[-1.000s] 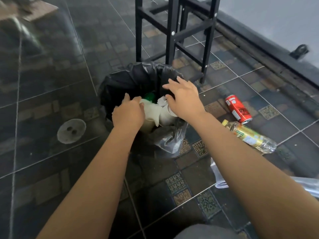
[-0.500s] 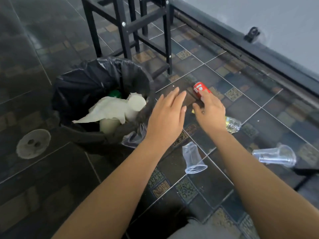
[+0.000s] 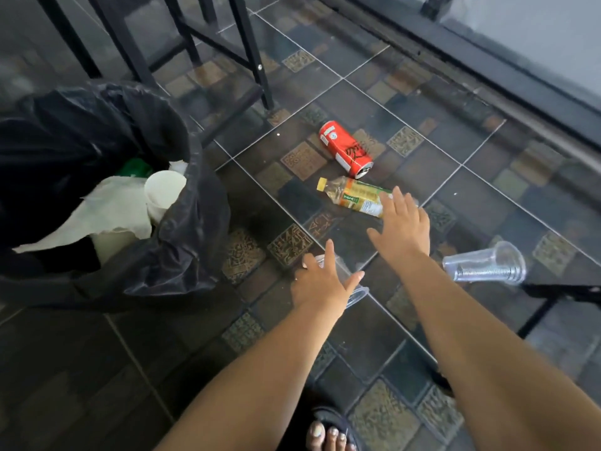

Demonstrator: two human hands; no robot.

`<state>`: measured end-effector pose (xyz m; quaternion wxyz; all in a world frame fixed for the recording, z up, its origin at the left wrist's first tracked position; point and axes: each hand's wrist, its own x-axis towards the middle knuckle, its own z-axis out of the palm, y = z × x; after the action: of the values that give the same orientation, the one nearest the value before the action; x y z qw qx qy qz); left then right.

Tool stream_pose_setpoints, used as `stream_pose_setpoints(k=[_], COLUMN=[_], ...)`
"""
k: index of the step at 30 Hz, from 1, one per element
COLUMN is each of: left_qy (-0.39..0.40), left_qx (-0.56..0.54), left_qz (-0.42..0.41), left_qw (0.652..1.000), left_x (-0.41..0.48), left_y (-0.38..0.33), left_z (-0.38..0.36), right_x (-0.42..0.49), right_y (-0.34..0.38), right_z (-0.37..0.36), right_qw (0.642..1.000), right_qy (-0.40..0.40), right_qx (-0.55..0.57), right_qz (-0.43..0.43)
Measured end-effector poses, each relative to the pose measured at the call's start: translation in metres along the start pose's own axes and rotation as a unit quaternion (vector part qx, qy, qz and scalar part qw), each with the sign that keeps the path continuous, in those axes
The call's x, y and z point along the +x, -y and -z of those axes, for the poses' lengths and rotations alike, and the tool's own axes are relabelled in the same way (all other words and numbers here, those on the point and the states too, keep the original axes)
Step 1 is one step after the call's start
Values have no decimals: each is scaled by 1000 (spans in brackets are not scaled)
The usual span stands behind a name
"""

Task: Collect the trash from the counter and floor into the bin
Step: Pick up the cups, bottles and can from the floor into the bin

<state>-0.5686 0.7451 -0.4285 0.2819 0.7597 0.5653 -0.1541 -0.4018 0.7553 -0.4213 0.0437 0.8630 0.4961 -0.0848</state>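
The bin (image 3: 182, 242) with a black liner stands at the left and holds crumpled white paper and paper cups. A red can (image 3: 344, 148) lies on the dark tiled floor, with a yellow-capped tea bottle (image 3: 353, 196) just below it. My right hand (image 3: 401, 227) hovers open over the bottle's right end, fingers spread. My left hand (image 3: 320, 281) is open above a clear plastic cup (image 3: 356, 292), which it mostly hides. A second clear cup (image 3: 486, 263) lies on its side at the right.
Black stool legs (image 3: 250, 50) stand behind the bin. A dark metal frame (image 3: 559, 292) lies at the right edge near the second cup. A dark threshold (image 3: 487, 70) runs along the wall at the upper right. My sandalled foot (image 3: 328, 432) is at the bottom.
Both hands left the bin after dropping the white paper and cups in it, swung right over the floor litter, and now hover lower over the bottle and the clear cup.
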Motion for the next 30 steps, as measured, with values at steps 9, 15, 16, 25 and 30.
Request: stream_pose_setpoints(k=[9,15,16,25,30], left_qy=[68,58,42,-177,-281], left_qx=[-133,-224,-238,-334,-357], left_qz=[102,142,138,40,-15], left_qw=[983,962,961,925,891], left_x=[20,27,27,5,-16], left_y=[-21,-10,-7,18,23], left_z=[7,12,15,69,105], right_x=[27,23,21,-18,-30], right_y=[-3,5,6,18,41], right_z=[-16,-20,-20,-15,13], right_qw=[998,999,999,980,953], right_qy=[-27,-6,7,10,-63], right_qx=[-64,-44,-33,198,296], right_qz=[-4,-26,-23,-27,-26])
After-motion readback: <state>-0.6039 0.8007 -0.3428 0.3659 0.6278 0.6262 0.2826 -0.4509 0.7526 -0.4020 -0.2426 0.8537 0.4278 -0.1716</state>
